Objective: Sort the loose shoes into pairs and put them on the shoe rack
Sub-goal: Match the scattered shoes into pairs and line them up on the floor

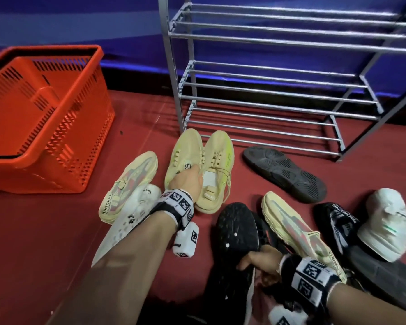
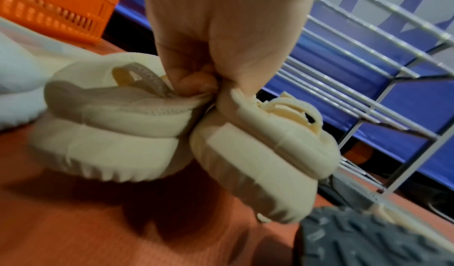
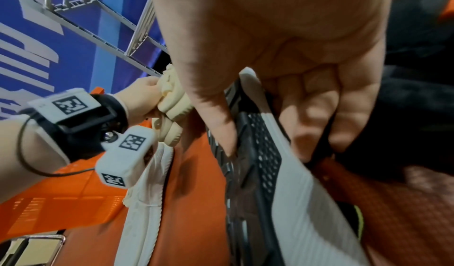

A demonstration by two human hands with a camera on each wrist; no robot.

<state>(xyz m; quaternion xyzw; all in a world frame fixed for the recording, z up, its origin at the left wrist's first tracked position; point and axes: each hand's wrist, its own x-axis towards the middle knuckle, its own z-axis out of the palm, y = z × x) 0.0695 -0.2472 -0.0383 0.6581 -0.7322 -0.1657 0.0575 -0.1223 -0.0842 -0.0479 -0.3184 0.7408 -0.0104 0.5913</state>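
Two pale yellow sneakers [image 1: 198, 160] lie side by side on the red floor just in front of the grey metal shoe rack [image 1: 279, 90]. My left hand [image 1: 188, 180] pinches both of them together at their heel collars; the left wrist view shows the fingers [image 2: 194, 80] clamping the two heels [image 2: 245, 134]. My right hand [image 1: 260, 261] grips a black sneaker with a white-edged sole [image 1: 234, 233], sole turned up, near the bottom of the head view. In the right wrist view its thumb [image 3: 216, 126] lies on the black sole [image 3: 258, 153]. The rack's shelves hold nothing.
An orange plastic basket [image 1: 45, 118] stands at the left. Loose shoes lie around: a cream and red sneaker [image 1: 129, 184], its match [image 1: 298, 231], a white shoe [image 1: 131, 212], a black sole-up shoe [image 1: 284, 172], a black patterned shoe [image 1: 340, 221] and a pale grey one [image 1: 384, 221].
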